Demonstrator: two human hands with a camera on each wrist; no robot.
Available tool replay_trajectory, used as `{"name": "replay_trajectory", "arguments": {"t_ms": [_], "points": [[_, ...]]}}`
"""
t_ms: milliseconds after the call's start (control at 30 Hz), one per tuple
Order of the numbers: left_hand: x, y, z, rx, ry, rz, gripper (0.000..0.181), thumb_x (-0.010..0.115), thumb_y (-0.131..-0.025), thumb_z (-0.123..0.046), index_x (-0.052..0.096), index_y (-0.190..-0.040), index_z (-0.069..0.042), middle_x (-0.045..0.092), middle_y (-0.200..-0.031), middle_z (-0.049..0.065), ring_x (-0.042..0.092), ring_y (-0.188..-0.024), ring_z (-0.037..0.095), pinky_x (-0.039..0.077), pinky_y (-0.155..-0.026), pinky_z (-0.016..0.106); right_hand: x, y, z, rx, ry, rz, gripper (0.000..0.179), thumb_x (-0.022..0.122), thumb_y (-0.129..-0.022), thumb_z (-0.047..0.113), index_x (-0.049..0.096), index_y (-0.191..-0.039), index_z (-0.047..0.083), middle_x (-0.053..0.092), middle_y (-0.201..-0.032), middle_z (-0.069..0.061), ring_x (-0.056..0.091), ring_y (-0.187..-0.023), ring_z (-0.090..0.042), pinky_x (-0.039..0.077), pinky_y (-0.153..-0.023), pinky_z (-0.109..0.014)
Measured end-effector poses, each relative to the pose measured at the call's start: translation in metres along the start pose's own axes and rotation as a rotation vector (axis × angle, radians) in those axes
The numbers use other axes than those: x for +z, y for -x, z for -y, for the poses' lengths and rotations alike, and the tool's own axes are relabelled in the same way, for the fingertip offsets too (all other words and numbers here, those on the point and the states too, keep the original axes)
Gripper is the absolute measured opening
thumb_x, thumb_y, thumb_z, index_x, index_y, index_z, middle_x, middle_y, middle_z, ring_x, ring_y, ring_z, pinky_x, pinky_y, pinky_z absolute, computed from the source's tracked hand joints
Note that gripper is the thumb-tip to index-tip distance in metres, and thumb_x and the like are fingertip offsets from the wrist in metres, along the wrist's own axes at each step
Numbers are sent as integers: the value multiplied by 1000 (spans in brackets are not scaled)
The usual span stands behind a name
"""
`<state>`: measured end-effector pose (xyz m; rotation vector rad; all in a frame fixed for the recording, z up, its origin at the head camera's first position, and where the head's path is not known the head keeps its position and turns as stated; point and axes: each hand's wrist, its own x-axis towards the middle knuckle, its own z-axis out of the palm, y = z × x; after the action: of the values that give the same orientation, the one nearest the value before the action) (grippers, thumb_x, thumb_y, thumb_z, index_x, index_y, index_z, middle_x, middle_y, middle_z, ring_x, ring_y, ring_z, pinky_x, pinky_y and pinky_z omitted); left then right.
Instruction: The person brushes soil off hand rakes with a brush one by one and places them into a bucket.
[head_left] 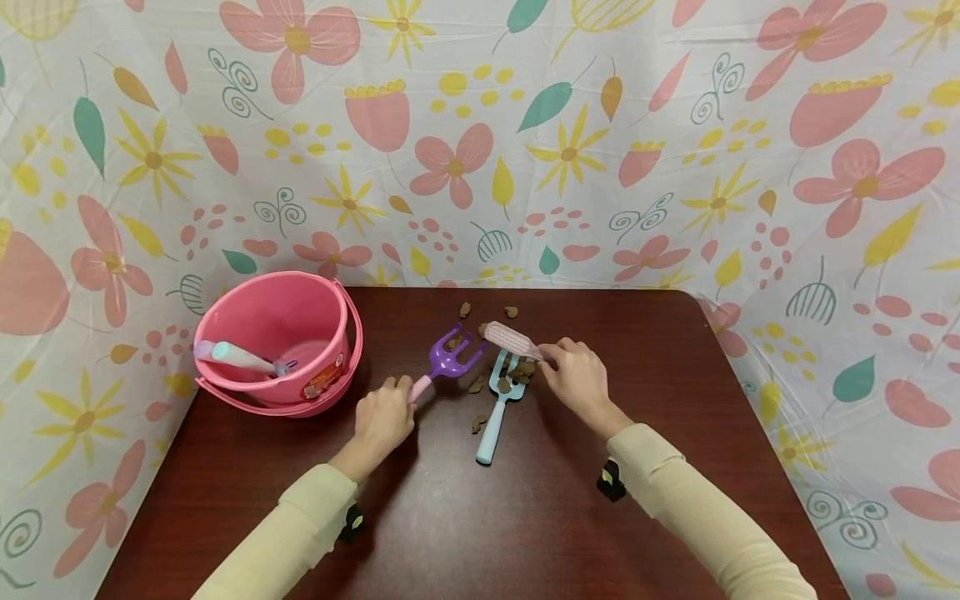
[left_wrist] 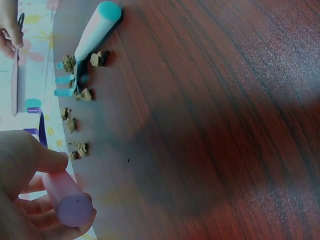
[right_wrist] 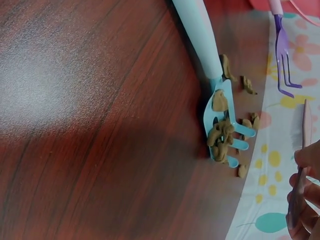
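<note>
My left hand (head_left: 385,417) grips the pink handle (left_wrist: 64,192) of a purple three-pronged hand fork (head_left: 450,358), its prongs tilted up among brown clay-like lumps (head_left: 476,384). The right hand (head_left: 577,377) holds a thin, flat pink tool (head_left: 512,340) with a grid-patterned head, raised above a light blue slotted fork (right_wrist: 220,107). That blue fork lies on the table, its white-blue handle (head_left: 491,433) towards me. Several brown lumps (right_wrist: 220,140) sit on its head, with others scattered around it. Both held tools are apart from the blue one in the right wrist view.
At the left stands a pink bucket (head_left: 217,321) with its handle down. A tool with a pale blue handle (head_left: 243,358) leans inside it. The dark wooden table (head_left: 465,533) meets a flowered cloth (head_left: 450,83) at the back and sides.
</note>
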<state>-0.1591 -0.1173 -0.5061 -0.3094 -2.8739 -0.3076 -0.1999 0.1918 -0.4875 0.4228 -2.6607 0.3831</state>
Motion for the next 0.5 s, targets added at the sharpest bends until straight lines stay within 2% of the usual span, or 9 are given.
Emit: {"name": "replay_trajectory", "arguments": {"t_ms": [200, 500], "points": [[-3, -3, 1, 5, -3, -7, 28, 75, -71, -20, 56, -88, -8, 55, -71, 9, 60, -56, 32, 44, -43, 42, -2, 3, -5, 2, 4, -12, 26, 72, -78, 18, 70, -103, 13, 65, -87, -9, 58, -70, -27, 48, -56, -39], [-13, -9, 5, 39, -37, -55, 28, 75, -69, -18, 54, -85, -7, 53, -69, 9, 58, -54, 31, 42, -40, 41, -1, 5, -11, 12, 18, -33, 24, 72, -78, 18, 71, -101, 12, 64, -85, -8, 58, -70, -27, 48, -55, -39]]}}
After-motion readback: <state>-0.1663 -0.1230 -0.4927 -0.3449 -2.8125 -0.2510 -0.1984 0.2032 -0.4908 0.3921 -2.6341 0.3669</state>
